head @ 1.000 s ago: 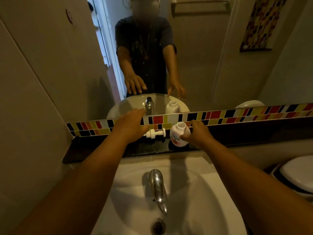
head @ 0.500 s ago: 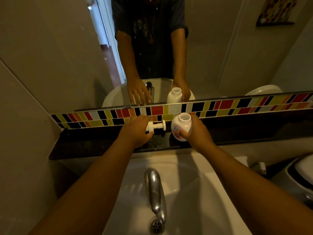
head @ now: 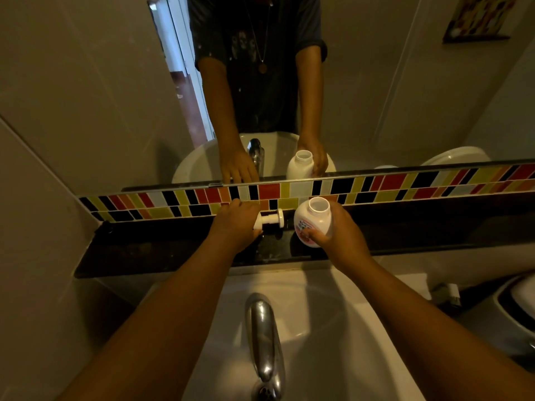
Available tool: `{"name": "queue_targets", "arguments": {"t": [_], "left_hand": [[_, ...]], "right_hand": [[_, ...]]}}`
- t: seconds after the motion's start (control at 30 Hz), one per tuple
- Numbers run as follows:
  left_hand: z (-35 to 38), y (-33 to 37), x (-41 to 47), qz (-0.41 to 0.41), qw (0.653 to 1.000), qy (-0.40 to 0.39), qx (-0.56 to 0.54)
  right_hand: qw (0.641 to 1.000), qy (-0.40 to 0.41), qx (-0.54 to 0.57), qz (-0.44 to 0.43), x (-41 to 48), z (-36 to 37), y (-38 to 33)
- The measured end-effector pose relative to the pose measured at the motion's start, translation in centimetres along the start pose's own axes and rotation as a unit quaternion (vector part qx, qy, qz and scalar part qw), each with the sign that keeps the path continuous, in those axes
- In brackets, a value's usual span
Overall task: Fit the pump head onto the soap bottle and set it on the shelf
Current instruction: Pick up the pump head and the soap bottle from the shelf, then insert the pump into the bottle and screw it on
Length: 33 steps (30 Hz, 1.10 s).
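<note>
Shelf (head: 162,253): left hand (head: 236,227) grips pump head (head: 269,221).

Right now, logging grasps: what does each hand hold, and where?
Right hand grips the soap bottle around its body. Left hand closes on the pump head at its top end.

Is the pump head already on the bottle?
No, the soap bottle mouth is open; the pump head lies sideways on the shelf.

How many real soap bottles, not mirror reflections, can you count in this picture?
1. The soap bottle is on the dark shelf, held by the right hand, mouth open. The one above is its reflection.
</note>
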<state>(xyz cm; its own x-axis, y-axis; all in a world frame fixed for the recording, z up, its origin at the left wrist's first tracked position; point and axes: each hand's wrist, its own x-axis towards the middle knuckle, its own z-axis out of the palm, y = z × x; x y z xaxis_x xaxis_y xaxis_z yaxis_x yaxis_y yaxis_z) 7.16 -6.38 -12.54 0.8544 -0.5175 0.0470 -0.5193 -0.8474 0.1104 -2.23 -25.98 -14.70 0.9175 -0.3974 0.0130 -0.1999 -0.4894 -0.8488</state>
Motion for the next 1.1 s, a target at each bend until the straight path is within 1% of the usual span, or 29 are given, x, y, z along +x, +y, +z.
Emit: {"name": "queue_targets", "arguments": {"t": [0.13,0.27,0.37,0.47,0.53,0.73,0.83,0.97,1.1], "left_hand": [[-0.9,-0.7,-0.5,-0.019,0.998,-0.003,-0.058],[-2.9,-2.2,-0.9,-0.047,0.985,-0.020,-0.166],[-5.2,-2.4,-1.4,-0.072,0.954,0.000,-0.291],[-7.7,-2.0,-2.0,-0.093,0.904,0.019,-0.417],[-8.9,-1.8,-2.3,-0.096,0.879,0.028,-0.465],[-10.9,-0.5,-2.3,-0.108,0.837,0.067,-0.532],[-11.1,0.2,-2.3,-0.095,0.817,0.057,-0.567],[-10.3,1.3,-2.2,-0.082,0.809,0.037,-0.581],[-9.0,2.0,-2.2,-0.082,0.790,0.028,-0.608]], "right_hand": [[1.000,0.005,-0.008,-0.005,0.0,0.1,0.0],[1.000,-0.001,-0.008,-0.006,-0.1,0.2,-0.1],[1.000,-0.009,-0.012,-0.008,-0.4,0.5,-0.9],[0.999,-0.026,-0.015,-0.025,-0.8,1.4,-1.9],[0.998,-0.036,-0.023,-0.036,-1.2,2.2,-2.6],[0.997,-0.053,-0.026,-0.045,-1.6,3.7,-3.8],[0.997,-0.059,-0.025,-0.039,-1.6,3.6,-4.0],[0.997,-0.066,-0.020,-0.023,-1.6,3.6,-4.1],[0.997,-0.070,-0.023,-0.025,-1.4,3.6,-4.3]]}}
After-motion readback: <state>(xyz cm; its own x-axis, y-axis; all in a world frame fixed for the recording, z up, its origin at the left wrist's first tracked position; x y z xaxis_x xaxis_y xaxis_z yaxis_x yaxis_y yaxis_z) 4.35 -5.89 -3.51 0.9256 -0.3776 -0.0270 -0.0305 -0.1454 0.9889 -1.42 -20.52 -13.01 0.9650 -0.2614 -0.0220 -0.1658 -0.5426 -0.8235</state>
